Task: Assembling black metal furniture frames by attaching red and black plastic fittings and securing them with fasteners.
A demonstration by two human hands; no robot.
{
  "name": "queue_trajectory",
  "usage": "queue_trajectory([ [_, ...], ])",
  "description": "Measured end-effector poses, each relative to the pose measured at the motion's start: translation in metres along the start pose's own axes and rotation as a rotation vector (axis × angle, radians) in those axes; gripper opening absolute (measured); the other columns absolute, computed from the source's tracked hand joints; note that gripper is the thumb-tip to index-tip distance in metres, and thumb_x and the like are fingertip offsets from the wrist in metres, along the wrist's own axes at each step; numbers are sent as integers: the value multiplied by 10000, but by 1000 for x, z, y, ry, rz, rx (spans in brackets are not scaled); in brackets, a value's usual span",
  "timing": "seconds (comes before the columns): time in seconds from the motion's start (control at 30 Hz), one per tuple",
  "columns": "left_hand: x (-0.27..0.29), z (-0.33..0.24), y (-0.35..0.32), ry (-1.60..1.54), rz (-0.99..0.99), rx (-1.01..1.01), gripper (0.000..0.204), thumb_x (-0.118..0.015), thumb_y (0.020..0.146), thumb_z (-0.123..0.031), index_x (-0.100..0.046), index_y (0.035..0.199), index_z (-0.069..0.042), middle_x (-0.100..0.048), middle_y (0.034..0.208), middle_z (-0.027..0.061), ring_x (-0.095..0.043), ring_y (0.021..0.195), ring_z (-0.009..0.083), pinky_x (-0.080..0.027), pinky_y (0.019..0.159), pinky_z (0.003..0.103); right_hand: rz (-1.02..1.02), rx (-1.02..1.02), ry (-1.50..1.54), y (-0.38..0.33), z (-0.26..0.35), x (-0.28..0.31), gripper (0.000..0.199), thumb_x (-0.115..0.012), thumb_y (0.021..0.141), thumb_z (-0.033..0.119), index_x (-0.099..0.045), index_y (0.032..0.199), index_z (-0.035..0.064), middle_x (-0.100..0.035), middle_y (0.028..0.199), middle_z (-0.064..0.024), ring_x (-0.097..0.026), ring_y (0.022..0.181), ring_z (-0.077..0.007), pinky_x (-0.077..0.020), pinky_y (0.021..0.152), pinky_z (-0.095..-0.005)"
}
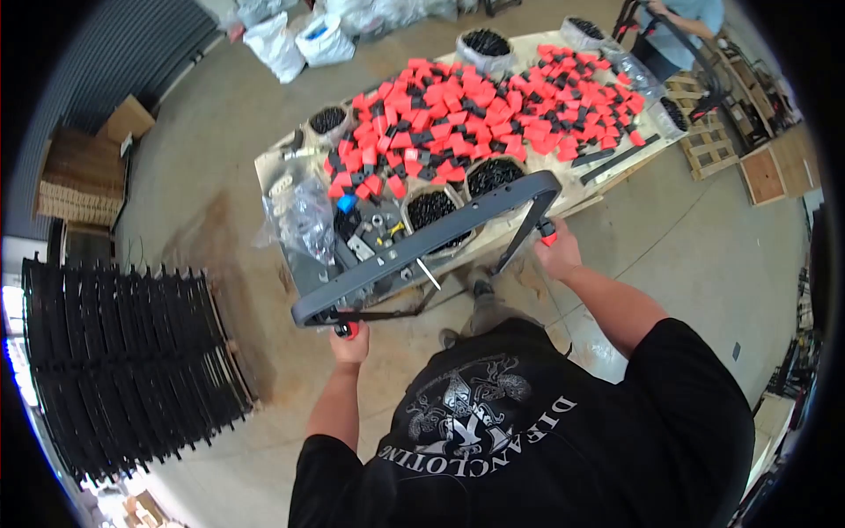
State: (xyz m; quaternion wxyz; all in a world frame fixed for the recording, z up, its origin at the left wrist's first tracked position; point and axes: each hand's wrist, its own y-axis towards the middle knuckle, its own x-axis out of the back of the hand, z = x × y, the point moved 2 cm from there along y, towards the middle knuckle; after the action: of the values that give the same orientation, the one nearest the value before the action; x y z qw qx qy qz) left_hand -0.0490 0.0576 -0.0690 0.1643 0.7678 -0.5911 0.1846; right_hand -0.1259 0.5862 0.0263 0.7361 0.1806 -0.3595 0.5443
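I hold a dark grey U-shaped metal frame (422, 242) level in front of my chest, above the near edge of a worktable (273, 172). My left hand (350, 345) grips the frame's left leg near its red end cap (345, 330). My right hand (559, 253) grips the right leg, where another red cap (548, 236) shows. On the table behind the frame lies a big heap of red and black plastic parts (475, 119), with several round tubs of black pieces (431, 211) along the near side.
A large stack of black metal frames (123, 361) lies on the floor at left. Cardboard boxes (79, 172) and white bags (299, 40) sit at far left. Another person (682, 26) stands beyond the table's right end, near wooden pallets (709, 145).
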Motion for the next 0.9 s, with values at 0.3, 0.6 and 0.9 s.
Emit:
queue_trajectory([
  [0.3,9,-8,-1,234,153,94,356,-727,852,-139,-627,1173,-20,-666,1139,102,-646,1067,225,-493,973,339,-124,-2,346,43,-59,-76,485,-794,803,265,-621,1193,36,-686,1034,-137,-674,975,-276,-513,916,-366],
  [0.6,13,-15,-6,212,82,91,446,-788,791,-201,-635,1186,-61,-703,1075,122,-686,991,265,-520,928,349,-116,346,725,35,35,69,482,-737,905,166,-544,1314,-1,-579,1139,-68,-570,1047,-165,-481,935,-329],
  [0.9,44,-11,-1,420,184,347,450,-853,707,-273,-664,1065,-76,-732,933,140,-698,870,280,-552,846,391,201,892,514,68,379,19,262,-690,934,266,-668,1001,13,-687,827,-51,-635,737,-124,-510,682,-297],
])
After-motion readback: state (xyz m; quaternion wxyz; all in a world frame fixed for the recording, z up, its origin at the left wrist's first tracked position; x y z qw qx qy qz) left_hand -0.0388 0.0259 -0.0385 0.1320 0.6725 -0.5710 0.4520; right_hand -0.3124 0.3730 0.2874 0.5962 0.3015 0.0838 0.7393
